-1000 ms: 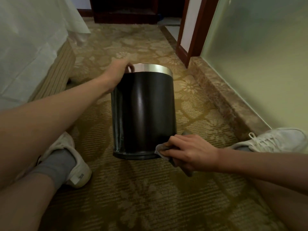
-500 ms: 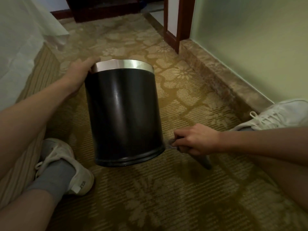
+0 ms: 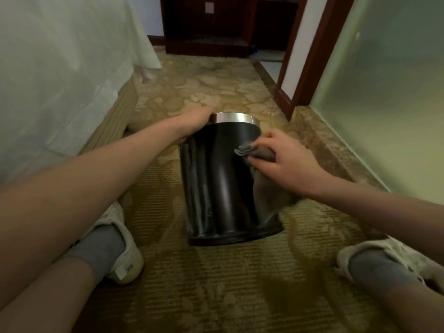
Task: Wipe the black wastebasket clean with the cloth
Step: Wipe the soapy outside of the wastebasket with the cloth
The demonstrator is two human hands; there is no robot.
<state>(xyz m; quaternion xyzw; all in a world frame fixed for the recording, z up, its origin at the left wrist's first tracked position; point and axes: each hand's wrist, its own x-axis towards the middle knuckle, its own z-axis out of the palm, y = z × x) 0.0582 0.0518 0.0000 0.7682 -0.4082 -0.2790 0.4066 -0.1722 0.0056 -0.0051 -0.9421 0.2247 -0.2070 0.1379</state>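
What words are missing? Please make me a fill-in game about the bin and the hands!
The right hand presses a grey ____ against the wastebasket.
The left hand grips its shiny rim; the side below is ____.
The shoes are ____.
Missing words: cloth, black, white.

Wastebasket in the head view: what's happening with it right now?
A person sitting on the carpet has the black wastebasket between their feet. The left hand grips it at the silver rim to steady it. The right hand holds a grey cloth bunched against the upper right of the black wall, so the wiping is under way. Whether the base rests on the carpet cannot be told.
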